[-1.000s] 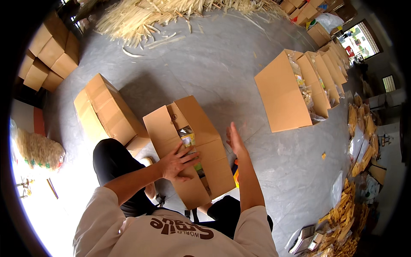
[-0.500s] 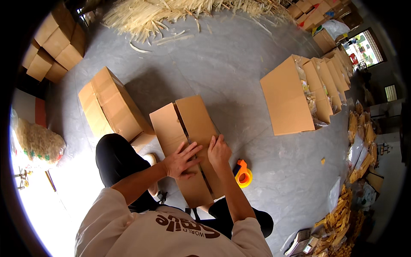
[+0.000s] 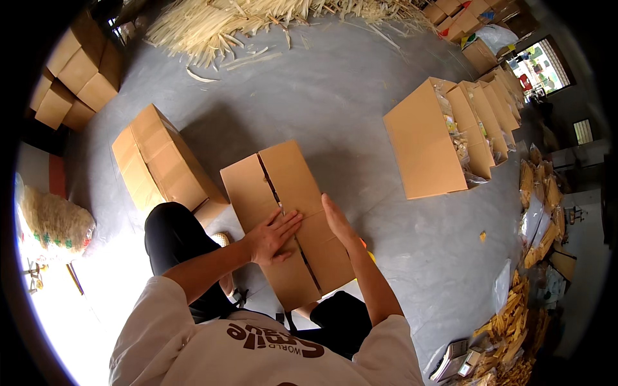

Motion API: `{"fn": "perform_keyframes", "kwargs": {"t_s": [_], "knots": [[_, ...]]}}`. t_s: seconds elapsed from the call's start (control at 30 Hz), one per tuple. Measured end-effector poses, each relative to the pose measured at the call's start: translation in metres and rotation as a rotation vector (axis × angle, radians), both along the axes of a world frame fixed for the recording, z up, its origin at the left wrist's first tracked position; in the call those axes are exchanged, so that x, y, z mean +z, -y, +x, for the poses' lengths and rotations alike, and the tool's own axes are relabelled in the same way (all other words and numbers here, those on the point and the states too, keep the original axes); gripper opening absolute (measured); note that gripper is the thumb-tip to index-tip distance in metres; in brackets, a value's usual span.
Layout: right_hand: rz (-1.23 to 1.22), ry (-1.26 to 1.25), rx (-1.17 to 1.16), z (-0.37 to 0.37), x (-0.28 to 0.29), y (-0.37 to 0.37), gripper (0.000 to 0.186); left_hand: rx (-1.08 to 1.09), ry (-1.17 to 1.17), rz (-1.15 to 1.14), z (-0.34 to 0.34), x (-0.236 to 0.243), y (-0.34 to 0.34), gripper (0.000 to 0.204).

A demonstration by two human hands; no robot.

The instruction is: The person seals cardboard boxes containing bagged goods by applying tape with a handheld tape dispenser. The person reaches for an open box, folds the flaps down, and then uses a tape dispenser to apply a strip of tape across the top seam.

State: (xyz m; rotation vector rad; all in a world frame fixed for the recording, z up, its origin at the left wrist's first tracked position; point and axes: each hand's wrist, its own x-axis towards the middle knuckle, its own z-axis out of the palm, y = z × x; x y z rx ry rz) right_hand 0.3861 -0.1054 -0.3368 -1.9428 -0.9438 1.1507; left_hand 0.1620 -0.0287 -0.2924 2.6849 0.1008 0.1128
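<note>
The left hand lies flat and open on top of the closed cardboard box, fingers spread across the seam where its two top flaps meet, gripping nothing. The right hand is also open, fingers straight and together, pressed palm-down on the right flap of that box just beside the left hand; it has hold of nothing either. Both forearms reach in from a white T-shirt with brown lettering.

The box sits on the grey floor directly in front of the person, its near end tucked between the dark-trousered knees. A sliver of something orange-yellow peeks out at the box's right edge, under the right wrist; too little shows to say what it is.

Just to the left of the box stands a second sealed carton, nearly touching it. Well to the right of the box is a row of open cartons with clear packets inside. Beyond the box, at the far side of the floor, lies a pile of pale straw-like strips. Far to the left of the box more cartons are stacked, and nearer on that side sits a bundle of fibrous material. To the lower right of the box, heaps of yellowish packets line the wall.
</note>
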Motion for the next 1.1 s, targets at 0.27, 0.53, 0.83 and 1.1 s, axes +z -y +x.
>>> {"fn": "perform_keyframes", "kwargs": {"t_s": [0.27,0.53,0.83,1.1], "knots": [[-0.092,-0.495,-0.342,0.077,-0.024,0.003,0.084,-0.014,-0.020,-0.053,-0.008,-0.003,0.000,0.077],[0.029,-0.477,-0.455,0.096,-0.012,-0.007,0.084,-0.032,-0.021,-0.054,-0.002,-0.003,0.001,0.078],[-0.318,-0.254,-0.179,-0.026,0.012,-0.014,0.073,-0.035,-0.050,-0.058,-0.014,-0.009,0.002,0.075],[-0.055,1.018,-0.129,-0.091,0.028,0.000,0.046,-0.055,-0.084,0.053,-0.002,-0.016,0.001,0.076]]}}
